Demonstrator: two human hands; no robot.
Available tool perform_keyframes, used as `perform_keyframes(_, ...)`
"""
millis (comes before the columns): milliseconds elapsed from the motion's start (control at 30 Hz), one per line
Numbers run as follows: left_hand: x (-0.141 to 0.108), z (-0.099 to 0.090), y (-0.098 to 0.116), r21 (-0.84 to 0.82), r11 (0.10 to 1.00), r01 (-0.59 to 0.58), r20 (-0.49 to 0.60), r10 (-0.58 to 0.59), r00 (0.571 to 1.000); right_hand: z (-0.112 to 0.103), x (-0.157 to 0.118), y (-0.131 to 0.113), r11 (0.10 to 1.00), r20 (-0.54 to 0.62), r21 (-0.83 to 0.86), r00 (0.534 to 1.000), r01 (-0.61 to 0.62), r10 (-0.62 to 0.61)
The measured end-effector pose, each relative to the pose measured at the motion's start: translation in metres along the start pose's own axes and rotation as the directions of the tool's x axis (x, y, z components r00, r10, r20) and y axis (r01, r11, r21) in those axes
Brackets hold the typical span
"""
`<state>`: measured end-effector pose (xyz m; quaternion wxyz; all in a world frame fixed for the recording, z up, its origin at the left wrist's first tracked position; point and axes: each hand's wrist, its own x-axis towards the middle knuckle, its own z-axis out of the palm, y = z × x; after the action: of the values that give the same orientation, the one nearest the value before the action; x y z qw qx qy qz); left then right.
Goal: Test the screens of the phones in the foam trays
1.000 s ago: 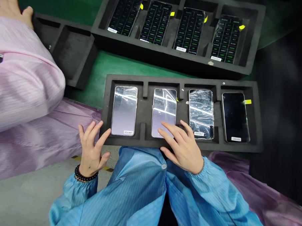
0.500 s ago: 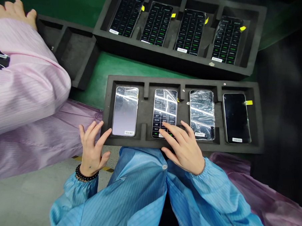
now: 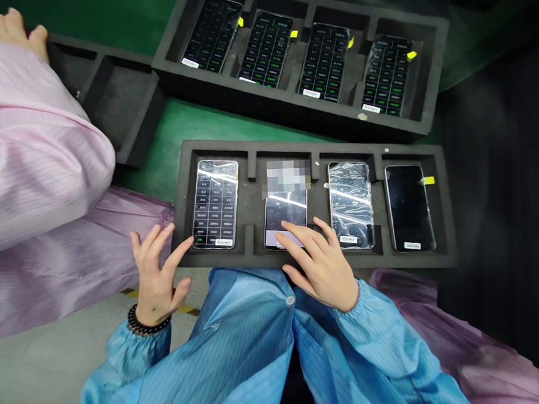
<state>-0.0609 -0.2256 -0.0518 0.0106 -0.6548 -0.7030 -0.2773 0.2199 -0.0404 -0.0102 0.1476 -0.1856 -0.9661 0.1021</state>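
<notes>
The 2nd phone (image 3: 285,216) lies face up in the near tray (image 3: 383,259), 2nd slot from L. R hand (image 3: 319,262) is loosely spread, holds nothing; two fingertips are over the low part of the screen, can't tell if they press. Could go wrong: a wrong tap, b/c those tips sit so close together. L hand (image 3: 154,278) is spread wide, nothing in it, pointer tip at the low L corner of the 1st phone (image 3: 215,207); can't tell if it touches. A slip there might tap it by mistake. Further R: a phone w/ crinkly film (image 3: 350,210), then a dark phone (image 3: 409,211). Behind: the back tray (image 3: 292,111) w/ 4 lit phones. Far L: a co-worker's hand (image 3: 14,31).
</notes>
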Motion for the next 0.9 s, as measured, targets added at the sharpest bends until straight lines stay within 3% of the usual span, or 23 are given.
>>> perform_keyframes(167,0.003,0.001,0.0,0.007,1.0,-0.007,-0.008,0.007,1.0,-0.001,0.0,0.001,0.999,-0.026,0.033,1.0,0.007,-0.006)
perform_keyframes(267,0.004,0.001,0.001,0.025,0.999,-0.025,-0.033,0.026,0.999,-0.004,-0.004,0.004,0.997,-0.104,0.08,0.995,0.015,-0.006)
perform_keyframes(433,0.001,0.001,-0.001,0.041,0.999,-0.011,-0.071,0.014,0.997,-0.01,-0.012,0.012,0.992,-0.215,0.096,0.971,-0.088,0.107)
perform_keyframes(567,0.004,0.005,-0.002,0.041,0.999,0.008,-0.129,-0.003,0.992,-0.012,-0.009,0.014,0.996,-0.153,0.042,0.984,-0.082,0.088)
perform_keyframes(700,0.015,0.01,0.003,0.047,0.998,-0.052,-0.191,0.06,0.98,-0.011,-0.005,0.015,0.999,-0.081,0.021,0.996,-0.03,0.031)
perform_keyframes(900,0.06,0.007,0.017,0.047,0.998,0.036,-0.114,-0.03,0.993,-0.021,0.001,0.025,0.998,-0.106,0.029,0.993,-0.047,0.05)
